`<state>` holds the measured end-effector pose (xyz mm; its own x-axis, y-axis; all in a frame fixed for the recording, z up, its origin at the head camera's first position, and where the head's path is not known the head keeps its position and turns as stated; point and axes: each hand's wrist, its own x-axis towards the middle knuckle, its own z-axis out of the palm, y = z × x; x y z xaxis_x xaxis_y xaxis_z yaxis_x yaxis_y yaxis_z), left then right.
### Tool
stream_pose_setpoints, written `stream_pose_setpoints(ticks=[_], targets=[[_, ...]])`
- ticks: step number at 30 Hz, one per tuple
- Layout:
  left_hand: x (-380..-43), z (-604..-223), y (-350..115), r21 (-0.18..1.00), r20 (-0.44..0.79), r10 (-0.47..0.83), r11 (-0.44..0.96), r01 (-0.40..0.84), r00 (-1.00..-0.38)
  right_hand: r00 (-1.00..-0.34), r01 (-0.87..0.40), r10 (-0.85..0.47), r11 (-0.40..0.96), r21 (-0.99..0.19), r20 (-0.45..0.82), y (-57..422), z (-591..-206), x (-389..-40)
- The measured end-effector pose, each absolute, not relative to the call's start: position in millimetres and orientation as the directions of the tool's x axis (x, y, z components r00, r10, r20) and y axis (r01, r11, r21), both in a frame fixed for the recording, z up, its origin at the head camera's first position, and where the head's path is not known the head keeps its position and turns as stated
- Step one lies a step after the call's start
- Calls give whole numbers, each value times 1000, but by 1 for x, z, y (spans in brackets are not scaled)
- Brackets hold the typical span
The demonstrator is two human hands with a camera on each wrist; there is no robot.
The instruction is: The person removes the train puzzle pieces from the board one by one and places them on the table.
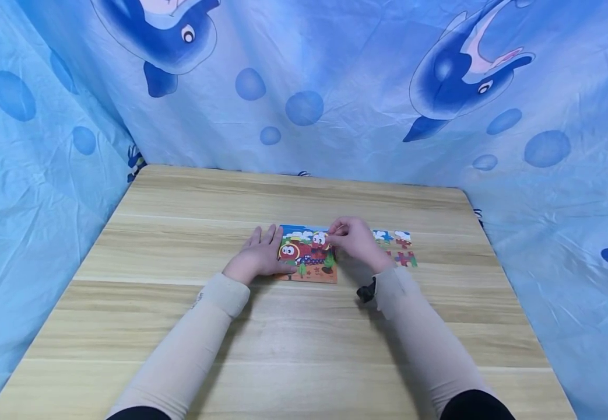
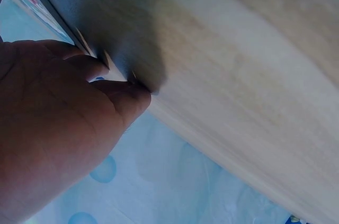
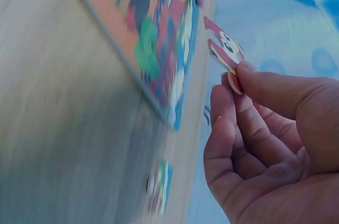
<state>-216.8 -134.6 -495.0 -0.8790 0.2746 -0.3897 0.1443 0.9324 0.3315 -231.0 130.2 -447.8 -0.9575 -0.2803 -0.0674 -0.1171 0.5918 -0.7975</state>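
A colourful puzzle board point(image 1: 314, 273) with a red cartoon train lies on the table. My left hand point(image 1: 257, 259) rests along its left edge, fingers spread and fairly straight; in the left wrist view the fingertips point(image 2: 139, 97) are down at the tabletop. Between thumb and fingers, my right hand point(image 1: 355, 240) pinches a puzzle piece point(image 3: 229, 49) with two cartoon eyes on red. That piece is over the upper right part of the board in the head view, and the right wrist view shows it raised and tilted.
Loose puzzle pieces point(image 1: 404, 258) lie to the right of the board, partly behind the right hand. Under everything is a wood-grain table point(image 1: 283, 361). A blue curtain point(image 1: 335, 146) with printed dolphins hangs behind and at both sides.
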Motion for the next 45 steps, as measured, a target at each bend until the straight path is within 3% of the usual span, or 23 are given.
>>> stream_pose_setpoints(ticks=[7, 17, 27, 37, 45], targets=[[-200, -463, -131, 343, -395, 279, 928, 141, -875, -964, -58, -236, 628, -776, -119, 165, -444, -234], [-203, -467, -131, 357, -379, 286, 923, 146, -880, -947, 34, -209, 688, -725, -243, 200, -449, -232], [-197, -459, -131, 355, -396, 282, 925, 138, -874, -957, -3, -194, 748, -664, -215, 196, -455, -231], [-200, -461, -130, 342, -413, 277, 930, 135, -867, -966, 60, -108, 793, -606, -237, 187, -456, -224], [-201, -461, -130, 322, -418, 279, 935, 146, -865, -972, -15, -146, 826, -564, -187, 183, -459, -225]])
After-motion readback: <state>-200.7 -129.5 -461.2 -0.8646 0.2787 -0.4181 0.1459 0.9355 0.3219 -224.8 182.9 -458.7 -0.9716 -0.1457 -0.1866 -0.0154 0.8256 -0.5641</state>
